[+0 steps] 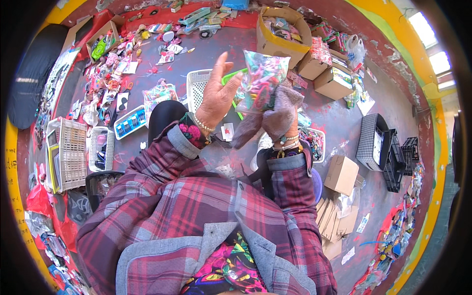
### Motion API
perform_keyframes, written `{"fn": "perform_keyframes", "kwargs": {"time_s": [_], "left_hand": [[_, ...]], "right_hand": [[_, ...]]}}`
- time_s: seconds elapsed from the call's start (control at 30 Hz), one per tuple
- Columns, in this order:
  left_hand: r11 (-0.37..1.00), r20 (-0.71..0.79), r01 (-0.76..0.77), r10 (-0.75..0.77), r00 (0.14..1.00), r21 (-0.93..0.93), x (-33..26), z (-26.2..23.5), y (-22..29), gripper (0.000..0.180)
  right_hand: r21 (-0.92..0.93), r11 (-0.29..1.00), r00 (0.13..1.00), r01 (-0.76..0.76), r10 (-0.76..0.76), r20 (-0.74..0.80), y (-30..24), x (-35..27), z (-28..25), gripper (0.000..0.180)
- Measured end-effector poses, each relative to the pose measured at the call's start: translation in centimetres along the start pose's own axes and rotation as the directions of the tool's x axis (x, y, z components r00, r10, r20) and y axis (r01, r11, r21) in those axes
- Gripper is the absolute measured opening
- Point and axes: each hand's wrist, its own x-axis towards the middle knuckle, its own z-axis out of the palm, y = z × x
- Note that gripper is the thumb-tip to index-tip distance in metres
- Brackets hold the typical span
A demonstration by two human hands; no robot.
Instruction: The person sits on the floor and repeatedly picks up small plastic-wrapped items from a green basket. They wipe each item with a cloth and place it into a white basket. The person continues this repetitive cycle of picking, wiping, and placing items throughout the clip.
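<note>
My left hand (215,100) is raised with its fingers apart and nothing in it, a little left of a clear plastic bag (266,78). The bag is filled with small pink, green and white pieces, too jumbled to name. My right hand (293,129) holds the bag up. A soft grey-brown fabric piece (276,118) covers most of that hand and hangs below the bag; I cannot tell whether it is a glove or a loose cloth. Behind my hands, a white basket (195,87) and a green-rimmed tray (228,77) stand on the floor.
Open cartons (282,46) of packed goods stand at the far right. Black crates (391,160) and a brown box (341,174) are on the right. On the left are a blue-lined tray (130,123), a white basket (102,149) and a slatted crate (73,154). Loose goods (110,73) litter the floor.
</note>
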Motion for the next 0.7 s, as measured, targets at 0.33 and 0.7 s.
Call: {"fn": "perform_keyframes", "kwargs": {"time_s": [0.33,0.7], "left_hand": [[0.084,0.414,0.464,-0.334,0.847,-0.882,0.2,-0.9,-4.9,0.053],[0.494,0.228,0.316,-0.232,0.946,-0.81,-5.4,0.1,-3.0,0.053]], "right_hand": [[0.954,0.186,0.865,-0.235,0.489,0.118,-0.6,-1.4,1.6,0.032],[-0.046,0.971,0.965,0.236,-0.229,0.128,-5.8,-1.8,2.6,0.045]]}}
